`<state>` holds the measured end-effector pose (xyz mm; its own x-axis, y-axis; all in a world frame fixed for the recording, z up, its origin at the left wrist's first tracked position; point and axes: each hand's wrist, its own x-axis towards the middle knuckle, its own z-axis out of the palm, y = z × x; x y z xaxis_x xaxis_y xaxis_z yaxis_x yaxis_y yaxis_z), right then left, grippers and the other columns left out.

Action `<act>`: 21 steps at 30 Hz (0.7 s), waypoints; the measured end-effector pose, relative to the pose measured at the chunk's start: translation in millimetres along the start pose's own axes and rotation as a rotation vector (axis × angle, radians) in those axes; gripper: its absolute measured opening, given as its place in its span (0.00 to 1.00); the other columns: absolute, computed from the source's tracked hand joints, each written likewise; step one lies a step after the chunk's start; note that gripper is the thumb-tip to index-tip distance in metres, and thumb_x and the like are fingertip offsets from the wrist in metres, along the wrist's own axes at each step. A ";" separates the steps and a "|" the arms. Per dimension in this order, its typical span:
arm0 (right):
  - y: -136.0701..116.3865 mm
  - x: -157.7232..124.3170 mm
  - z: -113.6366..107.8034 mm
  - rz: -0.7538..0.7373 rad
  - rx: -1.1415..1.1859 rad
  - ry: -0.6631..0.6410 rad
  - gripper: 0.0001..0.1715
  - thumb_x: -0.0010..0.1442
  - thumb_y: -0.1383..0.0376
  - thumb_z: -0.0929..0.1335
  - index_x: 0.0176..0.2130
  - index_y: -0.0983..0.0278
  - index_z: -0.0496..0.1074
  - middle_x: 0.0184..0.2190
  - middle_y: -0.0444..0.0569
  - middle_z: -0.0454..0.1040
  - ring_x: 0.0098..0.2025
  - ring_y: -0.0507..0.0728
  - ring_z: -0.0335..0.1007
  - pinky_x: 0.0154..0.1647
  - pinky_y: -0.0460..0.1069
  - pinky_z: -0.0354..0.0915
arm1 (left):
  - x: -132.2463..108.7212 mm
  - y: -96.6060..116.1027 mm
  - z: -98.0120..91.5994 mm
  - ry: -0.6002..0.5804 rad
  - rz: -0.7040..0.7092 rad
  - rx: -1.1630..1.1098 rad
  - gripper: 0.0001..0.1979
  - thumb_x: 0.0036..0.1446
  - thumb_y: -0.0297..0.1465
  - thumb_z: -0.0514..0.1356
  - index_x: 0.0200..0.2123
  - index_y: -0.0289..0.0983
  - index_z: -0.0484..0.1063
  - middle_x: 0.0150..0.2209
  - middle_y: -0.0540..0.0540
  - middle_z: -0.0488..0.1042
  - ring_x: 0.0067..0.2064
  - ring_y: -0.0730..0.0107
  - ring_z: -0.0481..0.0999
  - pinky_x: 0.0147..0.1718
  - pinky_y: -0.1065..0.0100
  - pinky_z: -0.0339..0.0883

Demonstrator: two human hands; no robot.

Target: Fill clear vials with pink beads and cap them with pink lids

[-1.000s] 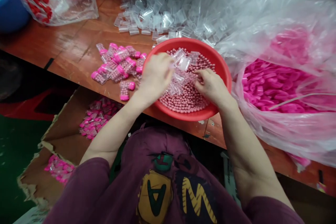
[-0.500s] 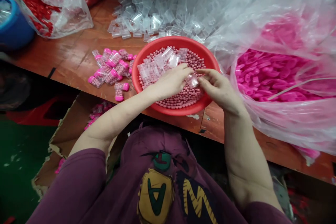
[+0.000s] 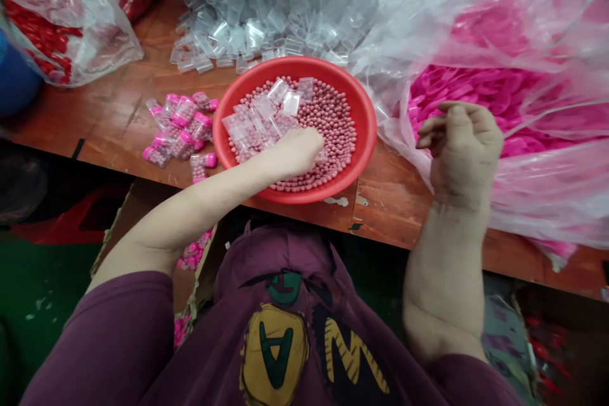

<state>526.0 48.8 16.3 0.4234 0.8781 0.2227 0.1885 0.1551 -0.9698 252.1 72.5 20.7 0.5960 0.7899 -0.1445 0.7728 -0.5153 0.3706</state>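
A round red plastic bowl (image 3: 366, 139), taken here as the clock's centre, sits at the near edge of a reddish-brown wooden table (image 3: 109, 108). It is filled with small round dusky-pink beads (image 3: 340, 133), and a cluster of flat clear plastic containers (image 3: 257, 117) lies on them toward the bowl's ten o'clock. The left hand (image 3: 301, 151) reaches into the bowl's six-o'clock half, its back upward and fingers bent down among the beads (its fingertips are hidden, so I cannot tell whether they pinch anything). At three o'clock, the right hand (image 3: 461, 146) is raised in front of a translucent plastic bag (image 3: 537, 196) of bright-pink plastic pieces (image 3: 476, 89); its fingers are half curled, and I cannot tell whether they hold anything. Bead-filled clear bottles with pink caps (image 3: 183, 114) lie heaped at nine o'clock, just beside the bowl. More clear containers spread in a loose pile at twelve, and a clear plastic bag of glossy red pieces (image 3: 50, 38) rests at ten.
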 end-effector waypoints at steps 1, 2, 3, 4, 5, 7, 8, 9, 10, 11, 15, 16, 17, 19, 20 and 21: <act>6.8 1.5 -10.6 0.029 -0.040 0.023 0.02 0.67 0.62 0.70 0.40 0.58 0.72 0.26 0.44 0.74 0.22 0.52 0.62 0.25 0.50 0.57 | 3.1 3.1 6.1 -0.017 0.017 0.043 0.11 0.60 0.18 0.59 0.40 0.30 0.82 0.40 0.35 0.78 0.43 0.53 0.79 0.47 0.55 0.72; 13.7 0.7 -19.2 0.059 -0.080 0.023 0.02 0.65 0.63 0.70 0.40 0.58 0.73 0.25 0.43 0.74 0.22 0.51 0.62 0.26 0.50 0.58 | 6.6 5.9 11.5 -0.029 0.032 0.068 0.13 0.61 0.18 0.58 0.41 0.29 0.82 0.44 0.33 0.79 0.44 0.53 0.80 0.48 0.55 0.72; 20.4 -2.5 -25.8 0.080 -0.113 0.008 0.02 0.64 0.63 0.71 0.40 0.58 0.73 0.26 0.43 0.74 0.23 0.51 0.62 0.27 0.50 0.59 | 10.4 7.8 15.8 -0.033 0.043 0.074 0.14 0.61 0.18 0.58 0.42 0.30 0.83 0.47 0.33 0.80 0.45 0.54 0.80 0.48 0.56 0.73; 26.8 -7.7 -30.2 0.094 -0.131 -0.021 0.04 0.64 0.62 0.71 0.40 0.58 0.74 0.27 0.44 0.75 0.24 0.51 0.63 0.28 0.51 0.60 | 14.3 8.7 18.9 -0.028 0.051 0.063 0.13 0.60 0.18 0.59 0.43 0.31 0.83 0.49 0.33 0.80 0.46 0.54 0.80 0.49 0.57 0.73; 32.8 -14.3 -32.7 0.104 -0.134 -0.057 0.06 0.63 0.60 0.72 0.41 0.58 0.74 0.28 0.44 0.76 0.25 0.52 0.64 0.30 0.51 0.62 | 17.9 8.5 20.7 -0.016 0.058 0.036 0.12 0.60 0.19 0.61 0.43 0.32 0.83 0.50 0.34 0.80 0.48 0.55 0.80 0.50 0.57 0.73; 44.3 -29.1 -34.1 0.129 -0.126 -0.122 0.11 0.62 0.56 0.73 0.41 0.58 0.75 0.30 0.46 0.77 0.26 0.52 0.66 0.31 0.52 0.64 | 23.4 5.6 21.5 -0.007 0.069 -0.063 0.12 0.57 0.21 0.65 0.45 0.33 0.82 0.50 0.36 0.81 0.50 0.55 0.80 0.52 0.58 0.73; 49.8 -36.0 -33.9 0.145 -0.124 -0.147 0.12 0.61 0.54 0.74 0.41 0.57 0.75 0.30 0.46 0.77 0.26 0.53 0.66 0.31 0.52 0.64 | 25.1 3.4 21.0 -0.018 0.064 -0.135 0.14 0.55 0.22 0.66 0.46 0.34 0.82 0.49 0.38 0.81 0.49 0.56 0.79 0.53 0.58 0.72; 55.2 -42.1 -33.7 0.163 -0.125 -0.167 0.13 0.60 0.53 0.74 0.40 0.57 0.75 0.30 0.45 0.76 0.26 0.53 0.66 0.31 0.53 0.64 | 25.9 1.2 20.4 -0.036 0.053 -0.220 0.16 0.54 0.24 0.68 0.47 0.34 0.81 0.47 0.40 0.81 0.49 0.57 0.79 0.52 0.58 0.72; 60.6 -47.0 -33.6 0.179 -0.129 -0.180 0.13 0.60 0.52 0.74 0.40 0.57 0.75 0.29 0.45 0.76 0.26 0.53 0.66 0.31 0.53 0.65 | 26.2 -0.6 19.9 -0.057 0.034 -0.312 0.18 0.53 0.25 0.69 0.48 0.34 0.80 0.45 0.42 0.81 0.47 0.59 0.79 0.51 0.59 0.72; 65.6 -50.8 -33.9 0.191 -0.135 -0.190 0.13 0.60 0.52 0.75 0.40 0.56 0.76 0.29 0.45 0.76 0.26 0.54 0.66 0.31 0.53 0.65 | 25.9 -2.1 19.7 -0.075 0.011 -0.403 0.19 0.52 0.26 0.70 0.49 0.35 0.80 0.43 0.44 0.81 0.46 0.60 0.79 0.50 0.59 0.71; 80.2 -57.1 -37.3 0.223 -0.149 -0.211 0.13 0.60 0.52 0.75 0.40 0.56 0.77 0.29 0.45 0.78 0.27 0.55 0.68 0.32 0.54 0.66 | 23.5 -3.4 21.5 -0.057 -0.050 -0.658 0.20 0.45 0.26 0.72 0.44 0.37 0.76 0.38 0.50 0.76 0.42 0.64 0.76 0.45 0.62 0.68; 82.0 -57.5 -38.1 0.226 -0.152 -0.217 0.13 0.60 0.52 0.75 0.40 0.56 0.77 0.29 0.45 0.78 0.27 0.55 0.68 0.31 0.54 0.66 | 23.1 -3.0 22.1 -0.051 -0.054 -0.698 0.20 0.44 0.25 0.72 0.43 0.37 0.75 0.37 0.51 0.75 0.41 0.66 0.75 0.45 0.63 0.68; 82.9 -57.8 -38.5 0.227 -0.154 -0.225 0.13 0.60 0.52 0.75 0.40 0.55 0.77 0.29 0.45 0.78 0.26 0.55 0.68 0.31 0.54 0.66 | 22.8 -2.5 22.7 -0.045 -0.056 -0.731 0.20 0.43 0.25 0.72 0.42 0.37 0.74 0.36 0.52 0.74 0.40 0.67 0.74 0.44 0.63 0.67; 83.2 -58.4 -38.3 0.222 -0.158 -0.239 0.12 0.61 0.52 0.75 0.40 0.56 0.77 0.30 0.45 0.78 0.27 0.55 0.69 0.31 0.54 0.67 | 22.7 -1.5 23.3 -0.034 -0.063 -0.776 0.20 0.42 0.24 0.72 0.40 0.38 0.73 0.35 0.53 0.73 0.38 0.69 0.72 0.43 0.63 0.67; 82.8 -58.9 -37.7 0.218 -0.159 -0.246 0.11 0.62 0.53 0.75 0.40 0.56 0.77 0.30 0.45 0.79 0.27 0.55 0.69 0.32 0.54 0.67 | 22.7 -1.2 23.4 -0.025 -0.066 -0.793 0.20 0.42 0.24 0.72 0.39 0.38 0.72 0.36 0.52 0.74 0.38 0.69 0.72 0.43 0.63 0.67; 82.3 -59.6 -36.9 0.215 -0.162 -0.252 0.10 0.63 0.53 0.75 0.40 0.56 0.77 0.30 0.46 0.79 0.27 0.55 0.69 0.32 0.54 0.67 | 22.8 -1.0 23.4 -0.015 -0.066 -0.811 0.20 0.42 0.24 0.72 0.39 0.38 0.71 0.37 0.52 0.74 0.38 0.69 0.72 0.43 0.63 0.68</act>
<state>549.0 -7.4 -73.2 0.2412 0.9698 -0.0355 0.2649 -0.1010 -0.9590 270.0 83.2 -4.4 0.5618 0.8028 -0.1995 0.4114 -0.0620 0.9093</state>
